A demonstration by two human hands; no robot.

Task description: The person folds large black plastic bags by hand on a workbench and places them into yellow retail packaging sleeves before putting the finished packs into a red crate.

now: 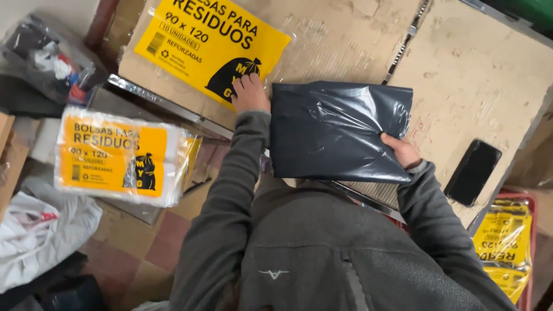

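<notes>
Two hands work at a worn cardboard tabletop [478, 75], seen from above over grey fleece sleeves. At far left, a crinkled clear bag [43, 55] holds mixed items, and below it lies a soft white plastic bag [40, 230]. Next comes a thick, rectangular pack [118, 155] of folded bags in clear film with a yellow label, resting on a lower ledge. Further right, a flat yellow sheet [207, 43] with black print and a sack drawing lies on the cardboard; the left hand [250, 92] rests on its lower edge, fingers bent, pressing down and gripping nothing. Just beside it sits a glossy, dark grey stack [337, 129] of folded plastic bags, squarish and wrinkled, lying on the table's near edge. The right hand [401, 151] grips its lower right corner, thumb on top. Right of that lies a slim black phone [473, 171], and at far right a red crate [527, 247] holds more yellow packs.
</notes>
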